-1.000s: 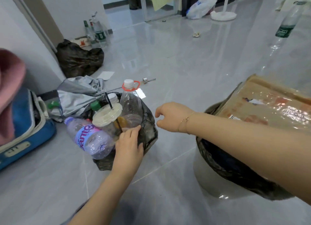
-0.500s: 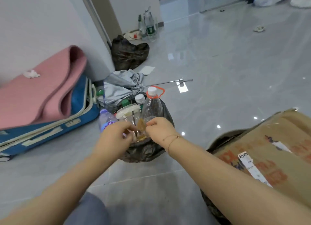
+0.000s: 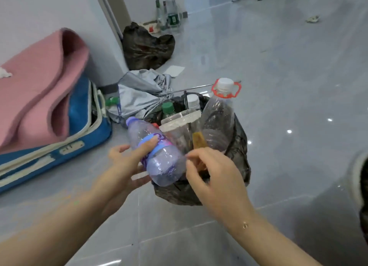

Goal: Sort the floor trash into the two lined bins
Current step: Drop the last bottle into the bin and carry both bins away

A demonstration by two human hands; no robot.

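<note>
1. We hold the purple-labelled water bottle (image 3: 159, 156) in our left hand (image 3: 127, 166), thumb curled over its label, tilted against the near rim of the black-lined bin (image 3: 239, 156).
2. Our right hand (image 3: 211, 178) pinches something at that rim with bent fingers; what it pinches we cannot tell.
3. The bin holds a large clear bottle with a red ring handle (image 3: 219, 118), a plastic cup (image 3: 179, 124) and green-capped bottles (image 3: 168, 108).
4. Just behind lies a grey folded umbrella (image 3: 143, 92); to the left, a blue suitcase (image 3: 79, 116) under a pink mat (image 3: 39, 86).
</note>
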